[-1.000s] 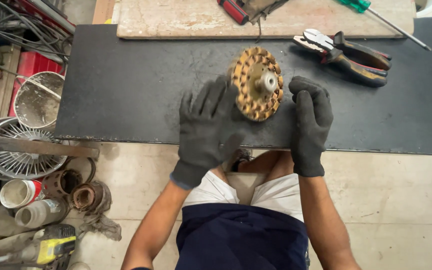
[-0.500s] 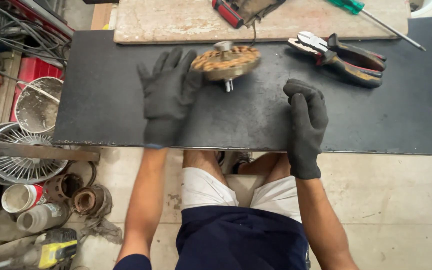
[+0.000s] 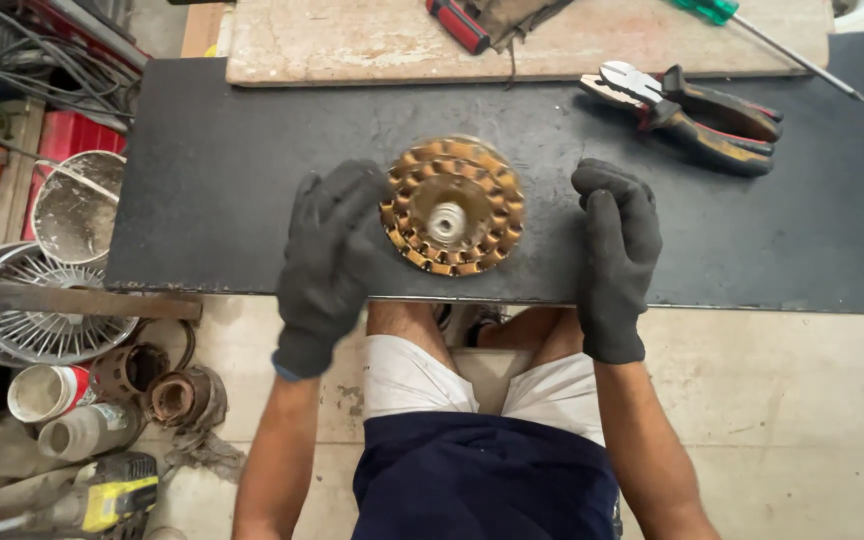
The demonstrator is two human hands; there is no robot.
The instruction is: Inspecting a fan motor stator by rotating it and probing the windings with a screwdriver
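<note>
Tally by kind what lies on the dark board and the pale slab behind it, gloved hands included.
Gloved hands: 2, left hand, right hand
Copper-wound motor core: 1
Pliers: 2
Green-handled screwdriver: 1
Red-handled tool: 1
Total: 7

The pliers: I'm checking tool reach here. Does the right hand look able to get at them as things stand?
Probably yes: the right hand rests empty on the dark board, and the pliers lie just beyond it with only bare board between.
</note>
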